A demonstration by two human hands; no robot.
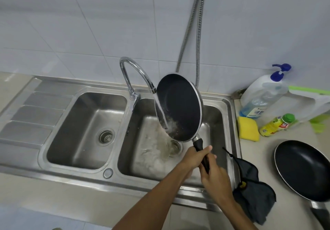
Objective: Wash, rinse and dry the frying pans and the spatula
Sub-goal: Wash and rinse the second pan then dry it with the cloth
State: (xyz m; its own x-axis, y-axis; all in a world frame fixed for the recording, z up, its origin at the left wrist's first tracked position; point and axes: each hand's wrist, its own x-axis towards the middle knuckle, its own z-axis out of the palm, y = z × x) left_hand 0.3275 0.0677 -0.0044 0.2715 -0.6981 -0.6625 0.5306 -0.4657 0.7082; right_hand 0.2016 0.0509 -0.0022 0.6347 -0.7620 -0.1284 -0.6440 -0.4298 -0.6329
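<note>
A black frying pan [180, 104] is tilted nearly upright over the right sink basin [217, 121], its inside facing left. Water streams from the curved faucet [135, 74] onto the pan's lower inside and splashes into the basin. My left hand [193, 155] grips the upper part of the black handle, and my right hand [214, 176] grips the handle just below it. A second black frying pan [303, 167] rests flat on the counter at the right. No spatula is in view.
A dark grey cloth [253, 194] drapes over the sink's right rim. A yellow sponge [248, 129], a small yellow bottle [275, 125] and a large pump bottle [262, 94] stand behind it. The left basin [87, 131] and draining board [35, 115] lie to the left.
</note>
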